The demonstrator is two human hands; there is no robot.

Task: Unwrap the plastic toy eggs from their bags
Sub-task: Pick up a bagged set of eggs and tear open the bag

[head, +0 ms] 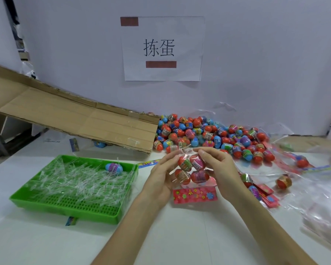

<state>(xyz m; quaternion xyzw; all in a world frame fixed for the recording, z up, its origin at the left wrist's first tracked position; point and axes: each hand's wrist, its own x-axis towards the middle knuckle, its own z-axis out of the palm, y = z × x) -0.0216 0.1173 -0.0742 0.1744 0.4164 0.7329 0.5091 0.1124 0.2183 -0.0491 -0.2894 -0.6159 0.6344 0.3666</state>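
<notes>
Both hands hold a clear bag of toy eggs (191, 172) above the white table (46, 245): left hand (161, 177) cradles its left side, right hand (221, 174) pinches the right. Its pink header card (195, 195) hangs below the fingers, beside the green tray (65, 207).

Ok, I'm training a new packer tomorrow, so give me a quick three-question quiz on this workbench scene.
1. True or false: only one egg shows in the green tray.
2. How many toy eggs are in the bag that the left hand and right hand pinch? A two, B four, C six.
3. Fill in: the bag's card header is ___.
Key: 1 true; 2 B; 3 pink.
</notes>
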